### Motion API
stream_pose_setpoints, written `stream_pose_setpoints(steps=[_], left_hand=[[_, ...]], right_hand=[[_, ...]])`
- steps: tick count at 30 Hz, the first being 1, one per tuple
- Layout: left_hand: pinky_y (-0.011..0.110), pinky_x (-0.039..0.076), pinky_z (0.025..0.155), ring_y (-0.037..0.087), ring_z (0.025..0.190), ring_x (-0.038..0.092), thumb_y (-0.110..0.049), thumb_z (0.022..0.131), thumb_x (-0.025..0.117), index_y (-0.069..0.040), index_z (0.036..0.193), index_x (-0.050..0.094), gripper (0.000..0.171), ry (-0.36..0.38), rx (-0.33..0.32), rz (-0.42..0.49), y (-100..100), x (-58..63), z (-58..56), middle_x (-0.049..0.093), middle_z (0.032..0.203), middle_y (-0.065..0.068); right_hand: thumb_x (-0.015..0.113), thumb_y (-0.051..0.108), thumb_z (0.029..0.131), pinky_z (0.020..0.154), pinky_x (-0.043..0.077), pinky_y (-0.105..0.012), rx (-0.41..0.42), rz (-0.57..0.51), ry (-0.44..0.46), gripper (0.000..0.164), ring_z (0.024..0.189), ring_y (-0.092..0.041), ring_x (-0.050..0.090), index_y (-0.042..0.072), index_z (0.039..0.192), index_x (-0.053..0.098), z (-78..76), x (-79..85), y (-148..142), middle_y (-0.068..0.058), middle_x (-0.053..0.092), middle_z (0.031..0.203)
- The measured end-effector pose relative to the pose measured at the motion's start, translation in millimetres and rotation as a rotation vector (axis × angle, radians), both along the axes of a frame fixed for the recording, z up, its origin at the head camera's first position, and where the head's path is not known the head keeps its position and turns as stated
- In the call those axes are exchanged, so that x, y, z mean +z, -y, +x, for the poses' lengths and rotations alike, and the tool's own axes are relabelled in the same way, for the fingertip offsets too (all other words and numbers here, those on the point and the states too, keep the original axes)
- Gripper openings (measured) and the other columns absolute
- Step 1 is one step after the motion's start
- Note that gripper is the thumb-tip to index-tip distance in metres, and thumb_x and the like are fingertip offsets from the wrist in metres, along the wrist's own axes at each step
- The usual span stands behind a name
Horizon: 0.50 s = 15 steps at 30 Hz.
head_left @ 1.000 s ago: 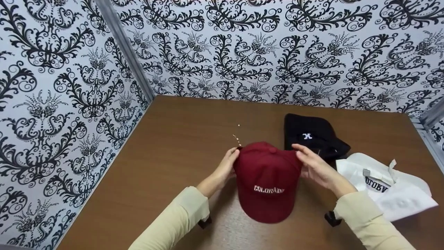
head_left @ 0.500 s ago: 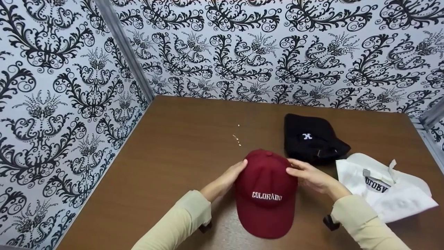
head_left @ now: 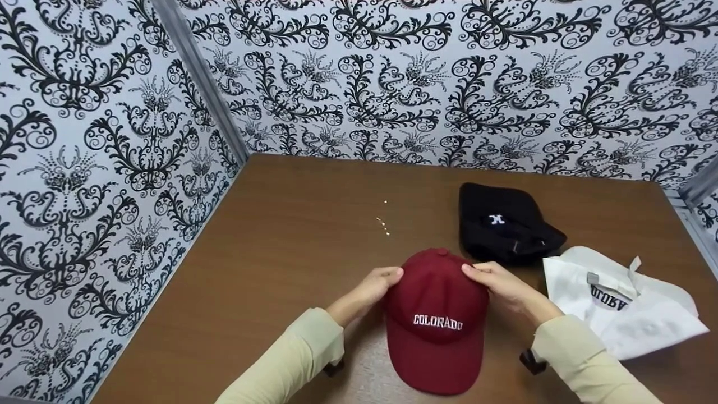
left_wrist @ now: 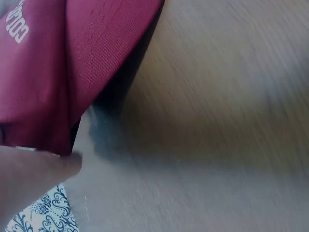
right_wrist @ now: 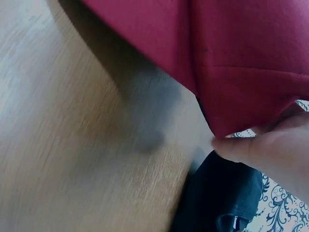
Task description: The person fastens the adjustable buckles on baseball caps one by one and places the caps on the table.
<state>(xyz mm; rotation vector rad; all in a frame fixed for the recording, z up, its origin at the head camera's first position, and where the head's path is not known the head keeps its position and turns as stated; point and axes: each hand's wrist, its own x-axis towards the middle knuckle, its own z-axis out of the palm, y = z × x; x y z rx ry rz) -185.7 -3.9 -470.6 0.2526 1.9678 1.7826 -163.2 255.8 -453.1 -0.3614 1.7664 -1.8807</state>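
A dark red baseball cap (head_left: pixel 437 303) with white "COLORADO" lettering is held between both hands, its brim toward the person. My left hand (head_left: pixel 370 289) grips the cap's left side, thumb on the crown and the other fingers hidden behind it. On the opposite side my right hand (head_left: pixel 507 289) holds the crown the same way. In the left wrist view, a fingertip (left_wrist: pixel 72 164) lies right at the cap's lower edge, and the brim stands above its shadow on the table. The right wrist view has the right hand (right_wrist: pixel 270 145) at the cap's edge.
A black cap (head_left: pixel 499 221) with a small white logo lies behind the right hand on the brown table (head_left: pixel 269 252). To its right rests a white cap (head_left: pixel 622 303) with dark lettering. Several pale specks (head_left: pixel 384 224) dot the table. Patterned walls (head_left: pixel 364 84) border the back and left.
The red cap has come toward the person, with both hands moving along. My right hand's fingers, earlier spread at the cap's side, now grip it with the thumb on the crown.
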Motion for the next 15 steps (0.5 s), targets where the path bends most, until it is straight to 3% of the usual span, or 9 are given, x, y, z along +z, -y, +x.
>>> stream_pose_setpoints(steps=[5,7,9,11,15], left_hand=[[0.019,0.038,0.066,0.005,0.069,0.045,-0.016,0.091,0.045,0.013,0.087,0.056,0.031,-0.100,0.079,-0.048,-1,3.8,0.1,0.055,0.073,-0.001],[0.020,0.035,0.061,0.008,0.064,0.041,-0.013,0.091,0.043,0.015,0.080,0.047,0.031,-0.118,0.082,-0.045,-1,9.2,1.8,0.043,0.065,-0.003],[0.021,0.033,0.061,0.008,0.063,0.039,-0.010,0.091,0.042,0.016,0.078,0.044,0.029,-0.123,0.080,-0.038,0,17.0,5.3,0.040,0.063,-0.003],[0.020,0.033,0.060,0.008,0.063,0.038,-0.008,0.091,0.041,0.014,0.077,0.043,0.026,-0.099,0.075,-0.016,1,24.6,9.1,0.039,0.064,-0.003],[0.019,0.036,0.059,0.005,0.062,0.043,-0.008,0.090,0.040,0.004,0.079,0.049,0.018,-0.003,0.060,0.081,2,17.9,6.3,0.044,0.066,-0.005]], right_hand=[[0.035,0.022,0.096,0.066,0.047,-0.021,-0.051,0.068,-0.067,0.035,0.075,-0.002,0.058,0.023,0.085,0.068,0.4,1.8,2,0.011,0.064,0.080],[0.034,0.023,0.096,0.065,0.047,-0.022,-0.059,0.077,-0.072,0.035,0.074,-0.002,0.058,0.023,0.085,0.068,0.5,1.4,3,0.011,0.064,0.080],[0.035,0.024,0.096,0.063,0.047,-0.022,-0.066,0.088,-0.072,0.035,0.070,-0.002,0.058,0.023,0.084,0.068,0.2,0.5,4,0.012,0.064,0.078],[0.035,0.025,0.095,0.061,0.047,-0.022,-0.075,0.094,-0.065,0.034,0.068,-0.002,0.057,0.023,0.084,0.067,0.0,-0.6,4,0.012,0.064,0.076],[0.038,0.028,0.094,0.058,0.046,-0.021,-0.113,0.116,-0.033,0.031,0.063,-0.001,0.056,0.024,0.082,0.066,-0.2,-2.2,5,0.012,0.062,0.072]])
